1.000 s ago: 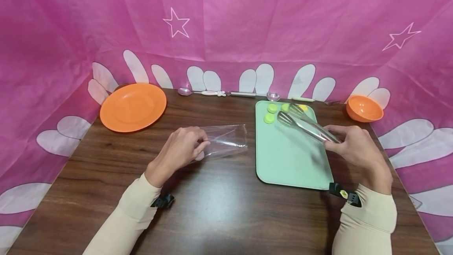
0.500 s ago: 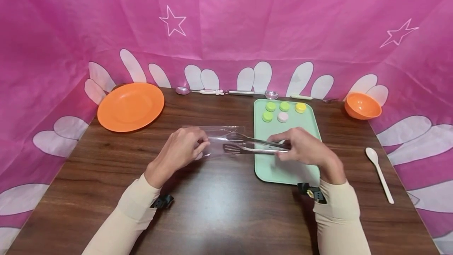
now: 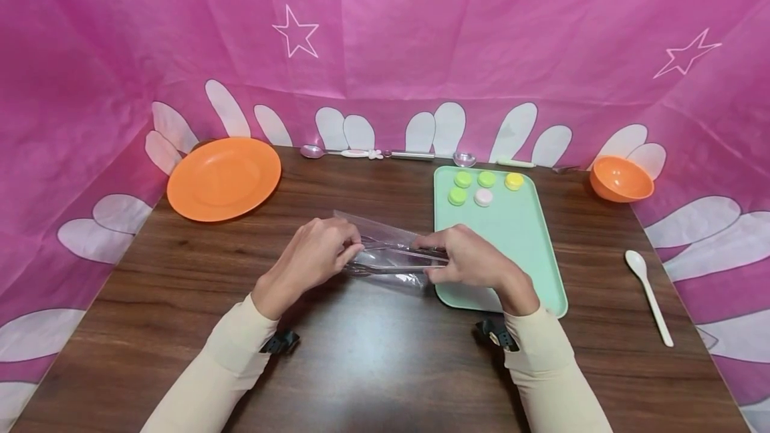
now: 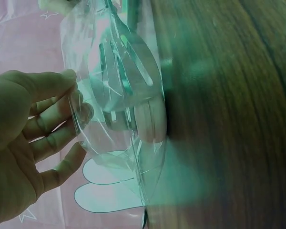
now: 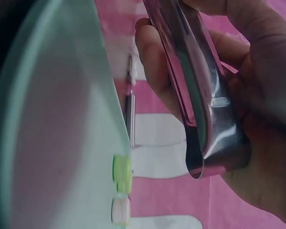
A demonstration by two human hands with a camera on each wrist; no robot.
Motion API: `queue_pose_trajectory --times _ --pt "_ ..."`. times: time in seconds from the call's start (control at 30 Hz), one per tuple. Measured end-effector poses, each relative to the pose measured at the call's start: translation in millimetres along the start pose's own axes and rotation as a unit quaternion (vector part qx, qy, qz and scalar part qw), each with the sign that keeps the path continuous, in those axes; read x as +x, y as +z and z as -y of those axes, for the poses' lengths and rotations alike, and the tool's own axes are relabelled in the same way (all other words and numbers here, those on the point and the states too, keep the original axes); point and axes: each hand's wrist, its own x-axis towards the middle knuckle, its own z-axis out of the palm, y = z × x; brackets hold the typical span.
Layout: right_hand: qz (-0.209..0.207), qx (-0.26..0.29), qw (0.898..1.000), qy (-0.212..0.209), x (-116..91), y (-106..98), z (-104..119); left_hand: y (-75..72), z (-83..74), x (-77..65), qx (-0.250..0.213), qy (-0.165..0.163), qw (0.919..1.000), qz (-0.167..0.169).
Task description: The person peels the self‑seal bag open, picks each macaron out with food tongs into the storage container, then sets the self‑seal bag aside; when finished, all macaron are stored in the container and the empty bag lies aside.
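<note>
In the head view my left hand (image 3: 309, 252) pinches the edge of a clear plastic bag (image 3: 404, 279) lying left of the tray. My right hand (image 3: 472, 259) grips metal tongs (image 3: 415, 267), whose arms reach leftward into the bag. Through the film, the left wrist view shows a slotted tong head (image 4: 128, 71) and a pale pinkish round piece (image 4: 151, 117) beside it at the bag's bottom. The right wrist view shows the bent end of the tongs (image 5: 214, 143) against my palm. On the pale green tray (image 3: 511, 239) stand several green, yellow and pink macaron-like pieces (image 3: 483, 197).
An orange plate (image 3: 224, 179) lies at the back left, and an orange bowl (image 3: 621, 180) stands at the back right. Several utensils, among them a ladle (image 3: 464, 159), line the rear edge before a pink cloth. A white spoon (image 3: 650, 296) lies on the right.
My right hand has carried the tongs from above the tray leftward into the bag. The bag has turned slightly; my left hand keeps its place. The white spoon and pink piece have come into view.
</note>
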Motion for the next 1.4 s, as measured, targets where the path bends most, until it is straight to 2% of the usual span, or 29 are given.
queue_pose_trajectory --times 0.23,0.47,0.6,0.7,0.9,1.03,1.17,1.3,1.4 --pt "-0.004 0.003 1.0 0.004 4.2 7.0 6.2 0.0 1.2 -0.4 0.014 0.007 0.9999 0.001" --pt "-0.008 -0.006 1.0 0.021 -0.7 1.2 5.3 -0.7 1.6 0.0 0.032 0.017 0.9993 -0.012" --pt "-0.017 -0.017 0.999 0.029 -8.8 -8.6 -1.5 -0.4 2.8 -0.4 0.052 0.015 0.9983 -0.022" --pt "-0.028 -0.025 0.999 0.036 -18.4 -20.0 -8.5 -1.1 4.1 -0.7 0.057 -0.004 0.9981 -0.021" --pt "-0.07 -0.042 0.993 0.081 -52.3 -54.6 -22.7 -3.0 6.3 -1.7 0.047 -0.042 0.9979 -0.016" --pt "-0.124 -0.075 0.979 0.144 -85.0 -76.6 -38.2 -3.6 5.9 -2.5 0.033 -0.047 0.9982 -0.017" --pt "-0.164 -0.096 0.952 0.238 -115.3 -89.0 -57.2 -2.7 4.8 -3.1 0.03 -0.043 0.9985 -0.018" --pt "-0.19 -0.083 0.928 0.31 -137.2 -93.9 -71.5 -0.6 4.4 -2.5 0.035 -0.037 0.9985 -0.02" --pt "-0.201 -0.062 0.92 0.331 -146.5 -95.8 -76.1 0.2 3.9 -2.0 0.035 -0.037 0.9985 -0.018"
